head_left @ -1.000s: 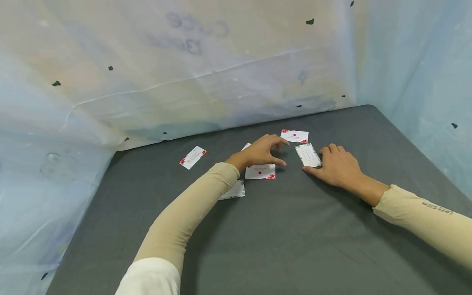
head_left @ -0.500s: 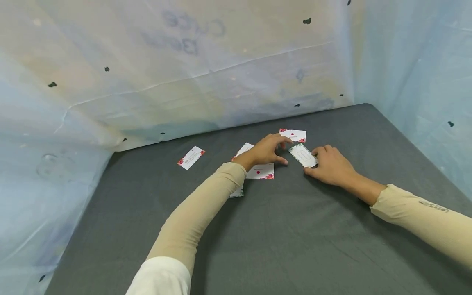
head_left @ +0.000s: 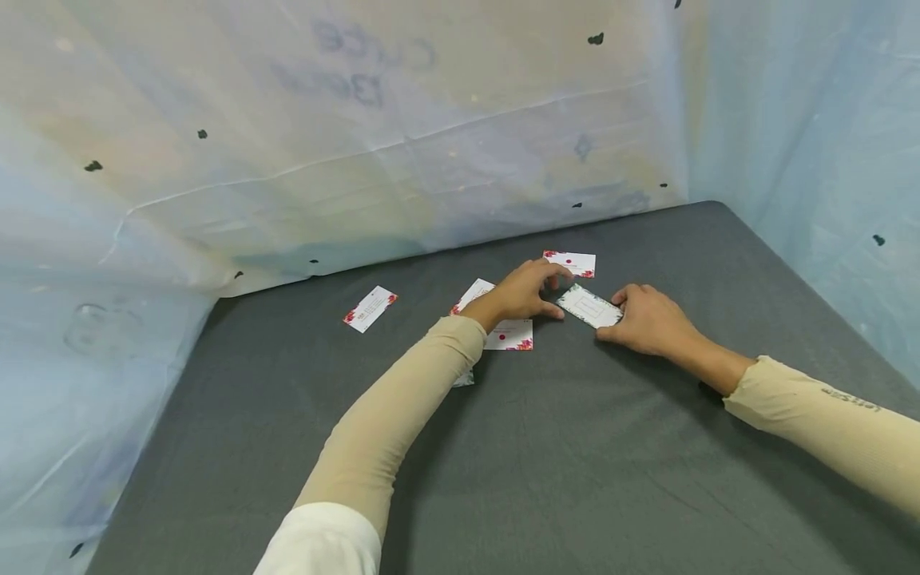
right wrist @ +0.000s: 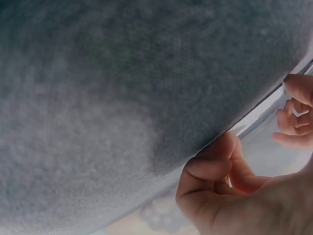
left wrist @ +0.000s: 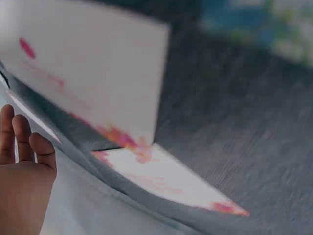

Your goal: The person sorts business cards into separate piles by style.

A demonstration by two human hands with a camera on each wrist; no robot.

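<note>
A white card with a green border (head_left: 589,307) lies askew on the grey tabletop (head_left: 561,463) between my two hands. My right hand (head_left: 647,321) grips its right end with curled fingers, which also show curled in the right wrist view (right wrist: 230,186). My left hand (head_left: 528,291) arches over the table just left of it, thumb tip at the card's left corner and fingers relaxed (left wrist: 22,161). Under my left wrist lies a white card with a red dot and red flowers (head_left: 509,334), seen close and blurred in the left wrist view (left wrist: 88,73).
More floral cards lie around: one behind the hands (head_left: 570,263), one partly under my left hand (head_left: 470,293), one apart at the left (head_left: 370,307), one mostly hidden under my left forearm (head_left: 465,377). Pale plastic sheeting (head_left: 359,144) walls the table's back and sides.
My right hand has turned the green-bordered card and slid it left until it meets my left thumb. The left hand stays almost in place.
</note>
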